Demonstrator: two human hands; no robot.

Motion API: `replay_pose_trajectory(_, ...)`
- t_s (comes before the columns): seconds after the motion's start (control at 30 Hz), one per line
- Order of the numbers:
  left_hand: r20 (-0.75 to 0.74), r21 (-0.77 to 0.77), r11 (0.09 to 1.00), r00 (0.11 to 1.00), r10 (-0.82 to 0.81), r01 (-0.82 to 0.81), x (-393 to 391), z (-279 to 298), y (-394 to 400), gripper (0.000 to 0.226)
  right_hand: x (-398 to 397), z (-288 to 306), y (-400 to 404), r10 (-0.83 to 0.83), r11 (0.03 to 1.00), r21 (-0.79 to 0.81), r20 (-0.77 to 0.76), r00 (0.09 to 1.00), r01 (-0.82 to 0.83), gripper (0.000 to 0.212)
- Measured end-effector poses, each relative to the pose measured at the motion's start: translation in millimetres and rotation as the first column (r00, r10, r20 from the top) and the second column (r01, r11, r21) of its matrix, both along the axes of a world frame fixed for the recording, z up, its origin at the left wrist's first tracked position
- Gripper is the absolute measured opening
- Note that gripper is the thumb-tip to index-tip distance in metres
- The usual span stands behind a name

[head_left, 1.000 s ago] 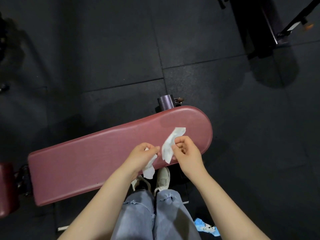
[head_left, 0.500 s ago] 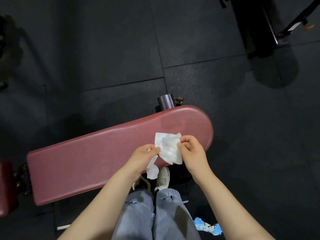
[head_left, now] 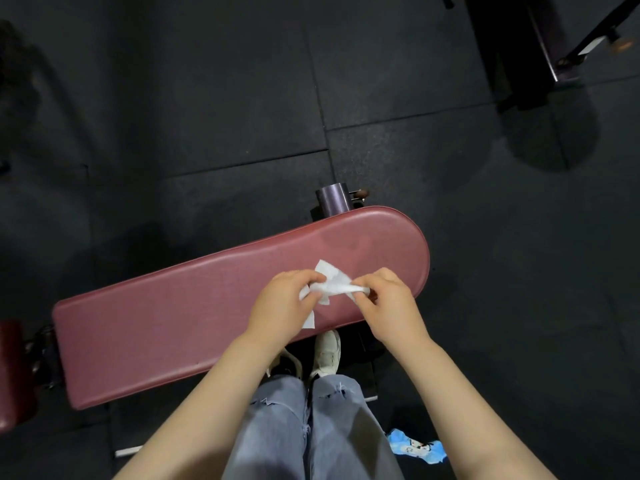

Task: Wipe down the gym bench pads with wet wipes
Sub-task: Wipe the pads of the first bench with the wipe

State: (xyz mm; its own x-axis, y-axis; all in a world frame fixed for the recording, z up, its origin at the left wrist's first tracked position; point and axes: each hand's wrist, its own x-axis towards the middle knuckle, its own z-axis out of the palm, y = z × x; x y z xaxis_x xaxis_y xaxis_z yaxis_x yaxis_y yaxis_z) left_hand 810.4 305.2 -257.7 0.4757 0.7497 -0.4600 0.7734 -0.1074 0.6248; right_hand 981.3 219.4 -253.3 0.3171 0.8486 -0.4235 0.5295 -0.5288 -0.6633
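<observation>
A long dark-red bench pad (head_left: 180, 320) runs from lower left to a rounded end at the right. Above its right part I hold a white wet wipe (head_left: 331, 285) between both hands. My left hand (head_left: 284, 306) pinches the wipe's left side, and a loose corner hangs below that hand. My right hand (head_left: 384, 299) pinches the right end, which is twisted thin. The wipe is crumpled and stretched between the two hands, just above the pad.
A blue wet-wipe packet (head_left: 414, 448) lies on the black rubber floor by my right leg. A dark metal post (head_left: 331, 199) stands behind the pad. A second red pad (head_left: 12, 372) sits at the far left. A machine frame (head_left: 554, 39) stands at top right.
The wipe went from a hanging strip, to spread open, to gathered and twisted between the hands. Both hands moved slightly closer together above the pad.
</observation>
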Motion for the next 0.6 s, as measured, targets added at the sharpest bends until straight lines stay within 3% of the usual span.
replay_pose_trajectory(0.07,-0.055,0.102,0.993,0.997,-0.058,0.063,-1,-5,2,0.012,1,-3,1,0.013,1.0,0.0,-0.005,1.0,-0.013,0.005)
replay_pose_trajectory(0.17,-0.032,0.117,0.992,0.998,0.053,-0.049,-1,-10,5,0.009,5,-10,4,-0.062,0.997,-0.05,-0.124,0.99,0.056,0.009)
replay_pose_trajectory(0.33,-0.149,0.159,0.981,0.98,0.131,-0.107,17,-12,-2,0.022,-12,-19,11,-0.388,0.921,-0.076,-0.148,0.91,0.381,0.017)
replay_pose_trajectory(0.5,-0.058,0.129,0.983,0.989,0.137,-0.128,32,-20,-21,0.016,-38,-25,17,-0.546,0.835,-0.138,-0.339,0.766,0.533,0.005)
replay_pose_trajectory(0.6,0.074,0.042,0.994,0.993,0.095,-0.098,30,-27,-24,0.021,-37,-30,17,-0.588,0.792,-0.177,-0.475,0.654,0.584,0.022)
